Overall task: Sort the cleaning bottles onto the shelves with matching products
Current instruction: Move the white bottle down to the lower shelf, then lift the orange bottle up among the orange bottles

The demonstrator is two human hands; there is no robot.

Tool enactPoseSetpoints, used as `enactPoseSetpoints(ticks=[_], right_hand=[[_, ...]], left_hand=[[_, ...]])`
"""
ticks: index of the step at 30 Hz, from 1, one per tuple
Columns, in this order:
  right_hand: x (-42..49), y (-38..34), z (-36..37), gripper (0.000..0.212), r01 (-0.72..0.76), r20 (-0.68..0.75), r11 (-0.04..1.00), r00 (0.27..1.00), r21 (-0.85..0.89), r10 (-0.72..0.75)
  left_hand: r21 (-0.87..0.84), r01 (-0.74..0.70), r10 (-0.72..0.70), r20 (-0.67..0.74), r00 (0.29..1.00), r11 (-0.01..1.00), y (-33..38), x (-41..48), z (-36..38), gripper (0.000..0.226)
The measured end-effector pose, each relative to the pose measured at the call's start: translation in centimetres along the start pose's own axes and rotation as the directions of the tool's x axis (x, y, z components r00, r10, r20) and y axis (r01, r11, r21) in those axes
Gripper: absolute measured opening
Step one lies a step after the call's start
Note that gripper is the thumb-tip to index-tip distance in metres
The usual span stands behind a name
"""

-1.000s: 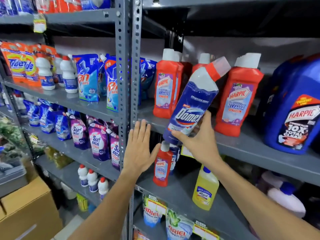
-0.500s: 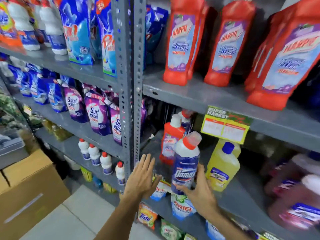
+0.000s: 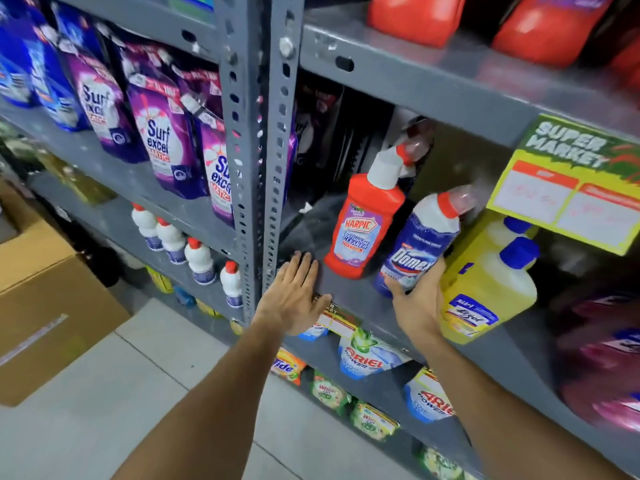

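Domex bottle [image 3: 420, 245] lower, beside Harpic bottle [image 3: 363, 226]

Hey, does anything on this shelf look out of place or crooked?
Yes. A lone red Harpic bottle stands on the middle shelf, while more red bottles sit one shelf up. The Domex bottle leans tilted in the right hand.

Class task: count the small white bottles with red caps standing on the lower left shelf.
4, in a row on the lower left shelf: first farthest back, second, third, fourth nearest the upright post. Others may be hidden behind the post.
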State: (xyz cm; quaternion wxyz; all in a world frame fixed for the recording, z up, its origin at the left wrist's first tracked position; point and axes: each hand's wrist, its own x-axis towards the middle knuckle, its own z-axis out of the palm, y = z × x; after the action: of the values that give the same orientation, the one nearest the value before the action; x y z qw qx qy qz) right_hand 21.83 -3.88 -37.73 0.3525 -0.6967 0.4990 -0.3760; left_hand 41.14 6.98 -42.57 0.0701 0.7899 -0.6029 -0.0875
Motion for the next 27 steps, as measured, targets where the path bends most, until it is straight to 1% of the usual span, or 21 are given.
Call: enactPoseSetpoints(ticks=[2,4,7,11,15,18,21,23,27], right_hand=[[1.5,0.3,0.8,0.083,-0.036,-0.028,0.999,0.999,-0.006,0.036],[3.0,0.5,1.4,0.084,-0.067,-0.052,0.998,0.996,-0.010,0.066],[4.8,0.9,1.7,0.083,-0.079,-0.074,0.997,0.994,-0.014,0.078],[5.7,1.2,2.0,0.088,-0.083,-0.084,0.996,0.993,-0.011,0.082],[4.5,1.2,2.3,0.096,-0.155,-0.080,0.988,0.985,-0.016,0.153],[1.3,1.2,2.9,0.100,-0.210,-0.080,0.978,0.975,-0.001,0.209],[-2.5,0.8,3.7,0.089,-0.159,-0.030,0.984,0.986,0.081,0.162],[-3.7,0.2,4.1,0.080,-0.072,0.027,0.990,0.997,0.118,0.070],[-1.6,-1.3,4.6,0.081,0.054,0.160,0.978,0.983,0.201,-0.087]], left_hand=[[0.030,-0.007,0.008,-0.038,0.999,1.000,-0.3,-0.2,0.5,0.084],[0.022,-0.005,0.006,-0.067,0.998,1.000,-0.4,-0.2,0.9,0.084],[0.013,-0.009,0.010,-0.064,0.998,1.000,-0.5,-0.1,1.1,0.083],[-0.006,-0.015,0.014,-0.067,0.998,1.000,-0.6,0.0,1.0,0.082],[-0.007,-0.013,0.013,-0.070,0.997,1.000,-0.5,0.1,1.1,0.082],[-0.004,-0.012,0.012,-0.081,0.997,1.000,-0.6,0.1,1.3,0.082],[-0.005,-0.014,0.014,-0.077,0.997,1.000,-0.6,0.0,1.2,0.084],[-0.020,-0.007,0.006,-0.062,0.998,1.000,-0.6,0.0,1.1,0.086],[-0.035,0.004,-0.005,-0.032,0.999,0.999,-0.6,0.0,0.9,0.084]])
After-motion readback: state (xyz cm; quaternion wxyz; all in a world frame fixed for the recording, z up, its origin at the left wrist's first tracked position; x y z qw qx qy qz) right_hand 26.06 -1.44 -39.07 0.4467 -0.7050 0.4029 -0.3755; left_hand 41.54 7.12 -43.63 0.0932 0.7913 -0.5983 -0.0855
